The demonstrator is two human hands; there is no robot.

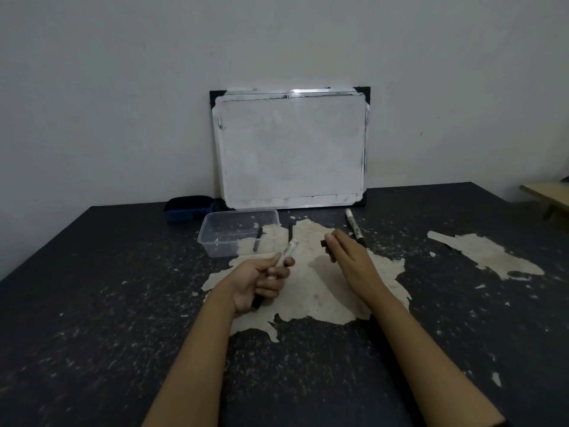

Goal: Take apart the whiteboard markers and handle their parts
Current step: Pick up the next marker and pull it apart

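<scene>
My left hand [261, 280] grips a white marker barrel [288, 251] that points up and away; a black end shows below the fist. My right hand [345, 251] holds a small black marker part [324, 243] between its fingertips, a short way right of the barrel's open end. Another whole marker [354, 228] lies on the table just behind my right hand. A thin black ink stick [290, 232] lies on the table beyond the barrel. A second thin black piece [258, 239] rests inside the clear plastic container [207, 234].
A small whiteboard [291, 149] leans against the wall at the back of the dark, peeling table [123, 303]. A dark blue eraser [188, 207] sits left of the whiteboard. A wooden bench edge [548, 195] shows at the far right.
</scene>
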